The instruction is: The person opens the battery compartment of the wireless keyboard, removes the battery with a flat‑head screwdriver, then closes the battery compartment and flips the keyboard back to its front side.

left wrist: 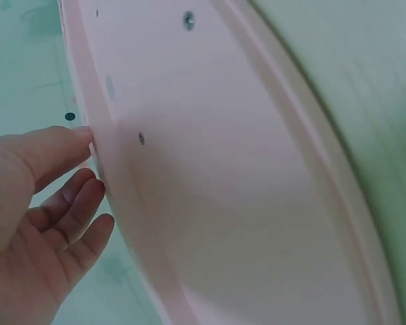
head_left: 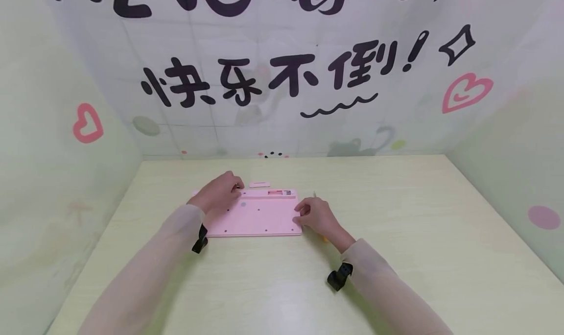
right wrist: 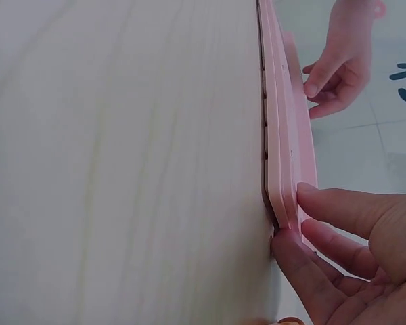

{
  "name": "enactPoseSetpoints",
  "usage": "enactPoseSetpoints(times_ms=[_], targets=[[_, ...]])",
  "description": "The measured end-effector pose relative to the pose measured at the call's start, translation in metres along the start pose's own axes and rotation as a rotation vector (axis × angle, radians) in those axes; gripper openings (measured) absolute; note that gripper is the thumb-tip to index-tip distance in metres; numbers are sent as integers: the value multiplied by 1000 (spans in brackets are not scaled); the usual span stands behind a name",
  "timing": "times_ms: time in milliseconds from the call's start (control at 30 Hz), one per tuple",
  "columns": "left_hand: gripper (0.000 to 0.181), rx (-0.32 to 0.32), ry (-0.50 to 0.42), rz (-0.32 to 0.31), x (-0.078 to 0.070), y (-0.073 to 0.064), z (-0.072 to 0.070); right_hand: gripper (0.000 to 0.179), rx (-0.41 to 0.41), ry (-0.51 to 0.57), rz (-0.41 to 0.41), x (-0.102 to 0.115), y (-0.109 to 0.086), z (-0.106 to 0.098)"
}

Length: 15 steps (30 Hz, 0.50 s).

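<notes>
Pink kbd (head_left: 264,221) lies keys-down on worktop (head_left: 264,286), batt. slot (head_left: 275,192) uncovered, cover (head_left: 259,184) just behind it. R hand (head_left: 319,215) pinches the R end btwn thumb + fingers (right wrist: 338,250); L hand (head_left: 220,188) has its own clamped on the far edge, twd the L end.

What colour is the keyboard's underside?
The keyboard's underside is pink, showing best in the head view.
</notes>
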<state>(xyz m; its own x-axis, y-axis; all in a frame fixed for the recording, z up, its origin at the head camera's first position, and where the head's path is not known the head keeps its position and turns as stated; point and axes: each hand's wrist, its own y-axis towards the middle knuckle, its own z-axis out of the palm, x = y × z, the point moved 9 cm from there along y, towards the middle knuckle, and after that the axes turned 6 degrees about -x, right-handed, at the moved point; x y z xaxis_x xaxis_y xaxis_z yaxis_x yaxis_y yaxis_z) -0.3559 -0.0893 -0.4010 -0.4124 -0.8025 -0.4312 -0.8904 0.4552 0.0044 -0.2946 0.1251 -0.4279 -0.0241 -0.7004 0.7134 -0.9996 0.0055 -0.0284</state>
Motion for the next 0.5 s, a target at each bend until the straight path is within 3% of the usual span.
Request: enactPoseSetpoints(times_ms=[200,500], targets=[[23,-30,-52,-28,8,0,3,19,9,-13,-9,2,3,0],[21,-89,-181,-163,19,-6,7,16,11,-5,-17,10,15,-3]])
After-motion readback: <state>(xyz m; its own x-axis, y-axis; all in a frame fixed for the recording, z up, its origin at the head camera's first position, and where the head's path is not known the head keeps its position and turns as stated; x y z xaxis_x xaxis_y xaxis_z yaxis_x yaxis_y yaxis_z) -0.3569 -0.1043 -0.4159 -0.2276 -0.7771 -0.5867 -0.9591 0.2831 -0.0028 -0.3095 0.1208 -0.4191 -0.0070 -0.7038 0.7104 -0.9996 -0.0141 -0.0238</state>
